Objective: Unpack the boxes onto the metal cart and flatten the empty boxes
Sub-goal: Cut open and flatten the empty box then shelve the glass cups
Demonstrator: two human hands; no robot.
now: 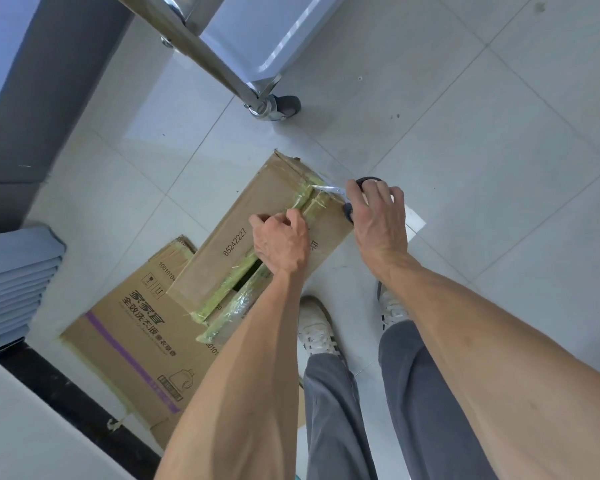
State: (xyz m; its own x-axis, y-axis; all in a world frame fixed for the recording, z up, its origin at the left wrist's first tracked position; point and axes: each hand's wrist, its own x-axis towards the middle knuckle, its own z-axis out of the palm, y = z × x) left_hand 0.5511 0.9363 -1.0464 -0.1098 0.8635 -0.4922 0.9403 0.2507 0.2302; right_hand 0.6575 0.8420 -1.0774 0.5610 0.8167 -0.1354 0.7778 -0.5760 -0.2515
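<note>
A brown cardboard box [243,223] marked 65242227 stands on a larger printed box [132,341] on the tiled floor. Its taped centre seam is partly split, with a dark gap near me. My left hand [281,242] pinches the edge of a top flap at the seam. My right hand [378,216] grips black-handled scissors [333,191], whose blades lie at the far end of the seam in the clear tape. The metal cart [250,39] stands beyond the boxes, with one leg and a caster [278,107] in view.
A grey wall panel [42,81] rises at the left. A stack of blue-grey sheets [14,282] lies at the left edge, above a dark strip [66,400]. My two feet in white shoes [317,327] stand next to the boxes. Bare tiles [499,168] spread to the right.
</note>
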